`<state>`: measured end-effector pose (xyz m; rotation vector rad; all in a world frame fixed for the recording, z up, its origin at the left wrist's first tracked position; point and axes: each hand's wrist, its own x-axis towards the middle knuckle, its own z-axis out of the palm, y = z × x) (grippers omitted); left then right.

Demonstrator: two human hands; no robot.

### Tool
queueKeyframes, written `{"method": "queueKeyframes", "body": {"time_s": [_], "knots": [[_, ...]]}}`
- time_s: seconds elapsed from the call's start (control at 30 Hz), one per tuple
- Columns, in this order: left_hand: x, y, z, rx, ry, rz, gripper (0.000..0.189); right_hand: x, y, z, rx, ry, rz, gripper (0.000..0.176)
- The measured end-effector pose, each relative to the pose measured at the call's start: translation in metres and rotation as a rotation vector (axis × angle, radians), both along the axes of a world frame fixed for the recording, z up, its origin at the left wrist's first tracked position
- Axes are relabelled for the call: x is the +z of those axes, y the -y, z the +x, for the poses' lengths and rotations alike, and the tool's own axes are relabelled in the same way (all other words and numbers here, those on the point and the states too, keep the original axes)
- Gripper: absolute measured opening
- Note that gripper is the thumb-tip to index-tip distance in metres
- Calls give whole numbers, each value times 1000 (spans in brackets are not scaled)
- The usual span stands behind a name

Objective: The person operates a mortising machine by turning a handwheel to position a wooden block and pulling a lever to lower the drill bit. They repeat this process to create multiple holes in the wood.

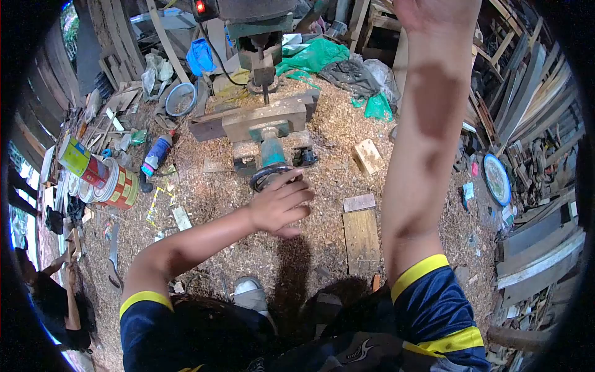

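My left hand (282,204) reaches in from the left with its fingers spread, and its index finger overlaps the rim of a dark round handwheel (263,180). The handwheel sits at the front of a green vise (271,150). A pale wooden block (263,121) lies across the vise, sawdust on and around it. Right above the block stands the bit (266,93) of a drilling machine (257,28). My right arm stretches up past the machine's right side; only the base of my right hand (434,12) shows, its fingers cut off by the top edge.
Wood shavings cover the floor. A small wooden block (369,156) and a flat board (361,239) lie to the right of the vise. Buckets (118,186) and a bottle (158,152) stand at left. Another person (59,304) works at the far left. Timber stacks (539,248) line the right.
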<state>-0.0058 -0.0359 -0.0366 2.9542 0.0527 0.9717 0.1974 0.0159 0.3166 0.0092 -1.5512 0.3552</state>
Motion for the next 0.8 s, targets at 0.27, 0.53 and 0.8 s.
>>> {"method": "queueKeyframes", "body": {"time_s": [0.27,0.53,0.8], "knots": [[4,4,6,-96,-72,-58,47,1,0,1,53,-5,-19,29],[5,4,-9,-111,-303,-298,36,18,1,19,195,179,-149,18],[15,10,-9,-41,-273,-348,42,36,3,3,137,112,-205,11]]}}
